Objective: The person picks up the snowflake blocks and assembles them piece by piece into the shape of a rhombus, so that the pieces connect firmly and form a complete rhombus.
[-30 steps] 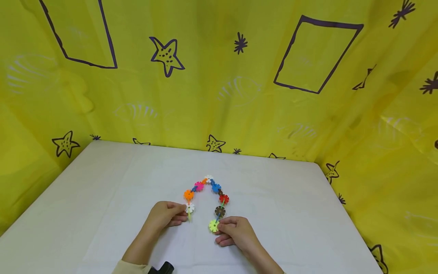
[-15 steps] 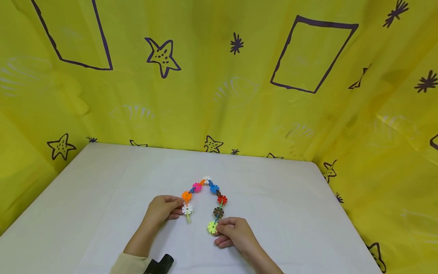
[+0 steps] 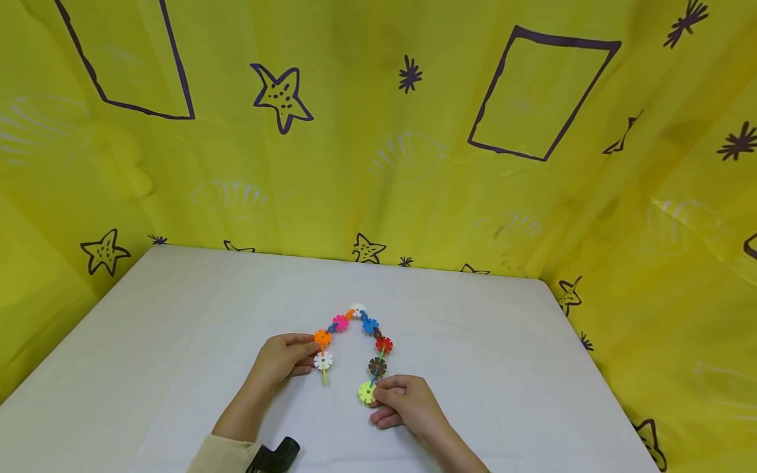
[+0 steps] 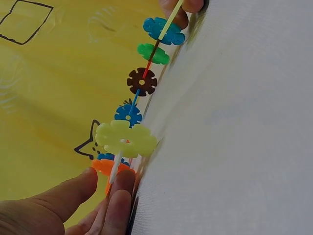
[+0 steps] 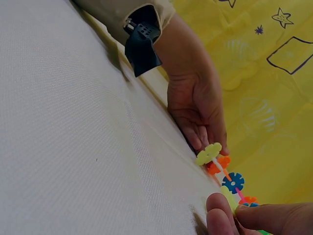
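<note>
A chain of colourful interlocking plastic discs (image 3: 384, 345) forms an arch on the white table, with both ends toward me. At its left side, my left hand (image 3: 282, 360) pinches the orange disc (image 3: 322, 338) between thumb and fingers. Below that hang a white disc (image 3: 323, 360) and an edge-on yellow-green one (image 3: 325, 378), the chain's left end. On the opposite end, my right hand (image 3: 408, 402) pinches a yellow-green disc (image 3: 367, 393) by its edge. The left wrist view shows the brown disc (image 4: 142, 82) and several others running in line between the hands.
The white cloth-covered table (image 3: 473, 328) spreads around the chain. A yellow printed curtain (image 3: 355, 164) encloses its back and sides. A black device (image 3: 278, 454) sits at the left sleeve (image 3: 221, 454).
My left hand has shifted up along the chain, from the white disc to the orange disc. My right hand keeps its pinch on the yellow-green disc. The head view has turned slightly.
</note>
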The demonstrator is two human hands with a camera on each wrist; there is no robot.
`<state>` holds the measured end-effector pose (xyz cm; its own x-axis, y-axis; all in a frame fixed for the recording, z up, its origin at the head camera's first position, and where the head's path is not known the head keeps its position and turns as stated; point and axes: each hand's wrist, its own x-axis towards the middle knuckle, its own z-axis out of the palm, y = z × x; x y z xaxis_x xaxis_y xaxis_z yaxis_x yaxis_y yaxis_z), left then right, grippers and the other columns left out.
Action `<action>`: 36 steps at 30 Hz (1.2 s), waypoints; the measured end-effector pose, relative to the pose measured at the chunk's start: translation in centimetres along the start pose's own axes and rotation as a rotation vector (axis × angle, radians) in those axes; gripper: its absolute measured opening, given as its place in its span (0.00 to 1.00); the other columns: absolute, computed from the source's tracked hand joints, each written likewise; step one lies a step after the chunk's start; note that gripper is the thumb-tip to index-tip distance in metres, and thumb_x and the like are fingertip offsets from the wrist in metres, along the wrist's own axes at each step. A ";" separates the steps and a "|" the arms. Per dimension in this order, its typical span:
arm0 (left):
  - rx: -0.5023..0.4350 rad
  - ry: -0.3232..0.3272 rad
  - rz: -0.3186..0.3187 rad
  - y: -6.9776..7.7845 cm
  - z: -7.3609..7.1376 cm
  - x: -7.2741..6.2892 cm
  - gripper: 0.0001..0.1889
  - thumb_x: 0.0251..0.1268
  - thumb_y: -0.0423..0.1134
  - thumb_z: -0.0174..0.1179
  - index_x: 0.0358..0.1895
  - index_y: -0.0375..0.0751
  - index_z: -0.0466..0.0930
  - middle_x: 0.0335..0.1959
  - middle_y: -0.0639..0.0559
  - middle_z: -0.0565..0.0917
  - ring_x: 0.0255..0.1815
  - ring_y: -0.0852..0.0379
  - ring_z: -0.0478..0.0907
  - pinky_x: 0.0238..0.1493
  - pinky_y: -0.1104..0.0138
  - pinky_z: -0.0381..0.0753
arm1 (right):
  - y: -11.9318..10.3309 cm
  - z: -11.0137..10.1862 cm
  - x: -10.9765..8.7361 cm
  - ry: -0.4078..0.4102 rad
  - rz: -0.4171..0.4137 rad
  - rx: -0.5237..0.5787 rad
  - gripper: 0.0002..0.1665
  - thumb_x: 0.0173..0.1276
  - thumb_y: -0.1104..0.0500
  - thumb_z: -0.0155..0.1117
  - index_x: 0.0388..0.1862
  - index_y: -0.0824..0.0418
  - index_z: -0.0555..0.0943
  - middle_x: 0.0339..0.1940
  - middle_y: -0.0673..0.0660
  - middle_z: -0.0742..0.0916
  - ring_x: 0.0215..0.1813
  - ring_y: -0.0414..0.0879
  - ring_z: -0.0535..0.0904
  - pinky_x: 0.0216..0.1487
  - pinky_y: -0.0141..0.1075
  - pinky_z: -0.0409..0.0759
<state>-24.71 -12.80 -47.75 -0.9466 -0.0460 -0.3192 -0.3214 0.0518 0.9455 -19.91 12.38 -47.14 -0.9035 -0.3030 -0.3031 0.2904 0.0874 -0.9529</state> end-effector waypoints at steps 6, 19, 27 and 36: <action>0.009 0.023 -0.021 0.2 0.2 0.0 0.18 0.63 0.32 0.65 0.51 0.22 0.79 0.30 0.48 0.86 0.23 0.60 0.82 0.30 0.68 0.86 | -0.1 0.0 0.0 0.003 0.005 -0.003 0.16 0.68 0.65 0.63 0.49 0.77 0.77 0.32 0.61 0.89 0.25 0.42 0.86 0.29 0.34 0.86; 0.047 0.016 -0.045 0.6 0.5 0.6 0.15 0.62 0.31 0.66 0.49 0.23 0.80 0.28 0.48 0.85 0.21 0.60 0.81 0.29 0.68 0.86 | -0.1 0.1 0.0 0.011 0.012 -0.015 0.16 0.68 0.65 0.63 0.49 0.77 0.77 0.33 0.62 0.89 0.25 0.42 0.86 0.29 0.34 0.86; 0.054 0.000 -0.056 0.7 0.5 0.9 0.17 0.62 0.32 0.66 0.51 0.24 0.79 0.31 0.47 0.86 0.24 0.59 0.82 0.30 0.67 0.86 | -0.1 0.1 0.0 0.011 0.007 -0.006 0.16 0.68 0.65 0.63 0.48 0.77 0.77 0.33 0.62 0.89 0.25 0.43 0.86 0.29 0.35 0.86; 0.077 -0.044 -0.027 0.8 0.2 0.5 0.22 0.60 0.31 0.68 0.56 0.25 0.77 0.36 0.46 0.86 0.28 0.58 0.82 0.35 0.66 0.87 | -0.2 0.0 0.1 0.015 0.017 -0.012 0.16 0.68 0.65 0.63 0.49 0.77 0.77 0.33 0.62 0.89 0.25 0.43 0.86 0.29 0.35 0.86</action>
<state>-25.47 -12.55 -47.17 -0.9373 -0.0043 -0.3486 -0.3463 0.1279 0.9294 -20.05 12.34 -46.96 -0.9029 -0.2875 -0.3195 0.3022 0.1039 -0.9476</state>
